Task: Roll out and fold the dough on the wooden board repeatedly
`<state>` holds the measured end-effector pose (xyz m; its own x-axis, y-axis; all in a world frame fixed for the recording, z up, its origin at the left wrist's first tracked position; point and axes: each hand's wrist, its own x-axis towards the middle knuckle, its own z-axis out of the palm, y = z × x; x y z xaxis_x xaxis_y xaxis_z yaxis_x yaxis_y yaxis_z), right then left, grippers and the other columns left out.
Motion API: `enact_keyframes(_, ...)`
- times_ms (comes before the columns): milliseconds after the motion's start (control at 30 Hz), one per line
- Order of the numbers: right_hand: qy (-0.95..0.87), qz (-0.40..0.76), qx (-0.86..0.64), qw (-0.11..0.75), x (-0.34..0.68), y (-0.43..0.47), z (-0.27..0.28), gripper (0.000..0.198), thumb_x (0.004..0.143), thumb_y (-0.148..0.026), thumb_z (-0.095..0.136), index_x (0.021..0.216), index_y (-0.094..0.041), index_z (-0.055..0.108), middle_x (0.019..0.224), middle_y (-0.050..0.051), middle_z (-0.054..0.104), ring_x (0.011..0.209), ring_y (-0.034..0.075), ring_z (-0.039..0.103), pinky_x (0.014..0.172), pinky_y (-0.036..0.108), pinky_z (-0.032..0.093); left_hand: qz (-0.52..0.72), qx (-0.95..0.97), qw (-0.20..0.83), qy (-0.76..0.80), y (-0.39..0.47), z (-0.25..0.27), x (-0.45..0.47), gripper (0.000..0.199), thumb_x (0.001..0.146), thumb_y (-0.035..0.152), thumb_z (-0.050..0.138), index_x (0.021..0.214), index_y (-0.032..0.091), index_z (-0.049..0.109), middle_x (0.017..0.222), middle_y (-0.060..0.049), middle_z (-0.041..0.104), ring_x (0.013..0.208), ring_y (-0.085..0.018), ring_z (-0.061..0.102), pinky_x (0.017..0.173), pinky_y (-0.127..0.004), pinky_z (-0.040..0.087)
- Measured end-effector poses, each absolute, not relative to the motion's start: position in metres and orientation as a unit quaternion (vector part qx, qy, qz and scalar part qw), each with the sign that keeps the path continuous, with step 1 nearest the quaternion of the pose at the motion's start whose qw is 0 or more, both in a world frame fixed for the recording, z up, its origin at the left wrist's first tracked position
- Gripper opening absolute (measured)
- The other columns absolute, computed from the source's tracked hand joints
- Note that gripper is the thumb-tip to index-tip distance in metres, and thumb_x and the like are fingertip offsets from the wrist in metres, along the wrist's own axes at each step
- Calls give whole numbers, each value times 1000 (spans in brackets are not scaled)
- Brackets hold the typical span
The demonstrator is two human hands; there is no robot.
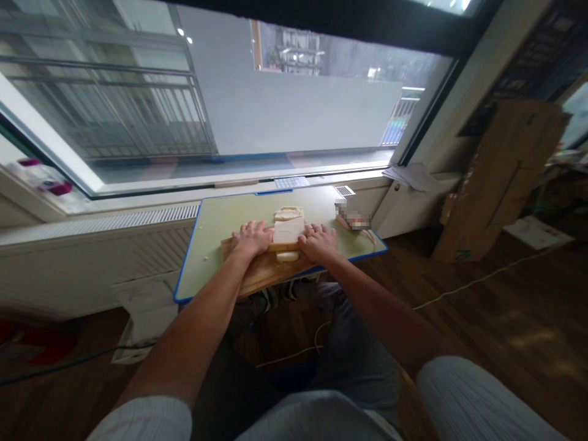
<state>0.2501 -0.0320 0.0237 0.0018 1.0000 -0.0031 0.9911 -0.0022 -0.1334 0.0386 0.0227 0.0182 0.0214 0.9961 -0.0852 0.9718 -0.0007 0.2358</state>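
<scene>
While the wooden board [261, 278] sits nearest me, my left hand [250, 237] and right hand [319, 242] press palms-down, fingers slightly spread: flattening, I judge, next push wanting even weight. Apparent rolling pin [283, 247] between them, long axis left-right; pale dough [289, 229] under it, lengthwise toward the window [303, 110].

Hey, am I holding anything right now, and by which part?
Your left hand and right hand are on opposite ends of the pale, wood-edged piece; whether they grip it or only press down can't be told.
</scene>
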Motion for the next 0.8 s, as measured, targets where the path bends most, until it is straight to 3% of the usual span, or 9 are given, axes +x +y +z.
enact_keyframes(467, -702, 43, -708, 65, 251, -26, 18, 66, 109, -47, 31, 169, -24, 44, 173, 11, 45, 158, 37, 36, 128, 64, 27, 79, 710, 88, 694, 34, 14, 39, 71, 100, 66, 31, 157, 32, 56, 172, -10, 46, 156, -37, 42, 127, -64, 33)
enact_keyframes(667, -699, 68, -710, 52, 253, -5, 22, 64, 107, -45, 33, 166, -25, 46, 171, 11, 46, 153, 35, 43, 124, 61, 33, 80, 706, 86, 698, 44, 16, 41, 69, 100, 64, 35, 155, 30, 58, 169, -13, 49, 153, -37, 46, 125, -60, 38)
enact_keyframes(800, -702, 61, -707, 55, 252, -10, 20, 65, 107, -44, 32, 167, -23, 45, 173, 11, 44, 156, 38, 38, 125, 65, 30, 85, 704, 85, 700, 34, 15, 40, 66, 101, 63, 35, 153, 32, 60, 168, -11, 51, 152, -38, 47, 123, -62, 39)
